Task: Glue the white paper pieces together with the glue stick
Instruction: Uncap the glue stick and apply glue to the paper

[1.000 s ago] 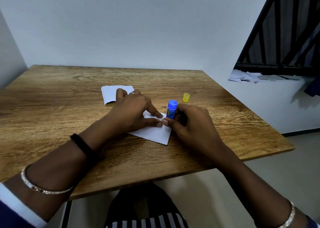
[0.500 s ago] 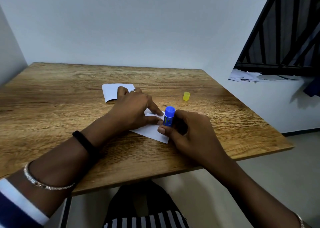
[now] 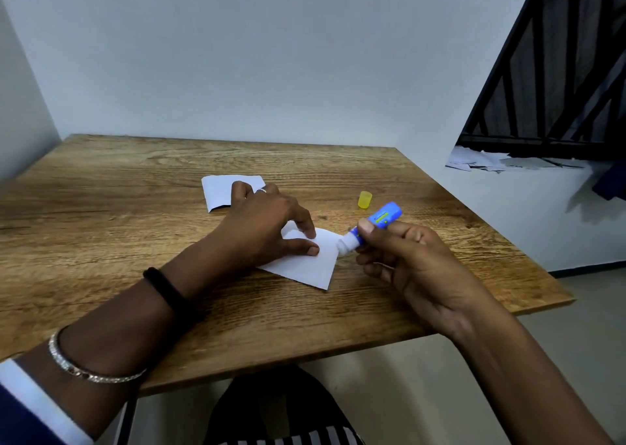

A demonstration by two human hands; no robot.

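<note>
Head view: your left hand [image 3: 267, 221] lies on the worktop [image 3: 101, 241] w/ fingers straight & spread, thumb & index tip pressing down the near paper piece [image 3: 305, 268]. Its outer fingers reach fwd onto the far paper piece [image 3: 220, 194]. Your right hand [image 3: 413, 261] pinches the glue stick [image 3: 376, 222] btwn thumb & curled fingers. The barrel is tilted, blue base up & to the right, white tip down-left. The tip touches the near piece at its right edge, just below the top right corner. That edge runs down to a sharp corner pointing at you. The piece sits skewed to the worktop's front edge & well back from it.

The far piece shows its left & back edges; its right part is hidden by your fingers. Can't tell if the two pieces overlap under the palm. A yellow cap [image 3: 364, 200] stands just beyond the stick's base, apart from it.

Room: a wide stretch of wood grain lies left of your left forearm, plus a strip btwn the far piece & the wall. On the right there's less wood: the worktop's right edge runs diagonally past the cap & your right hand, floor beyond it. The front edge passes under both forearms. Paper scraps [image 3: 481, 161] lie on a ledge off to the right, well apart from the worktop.
</note>
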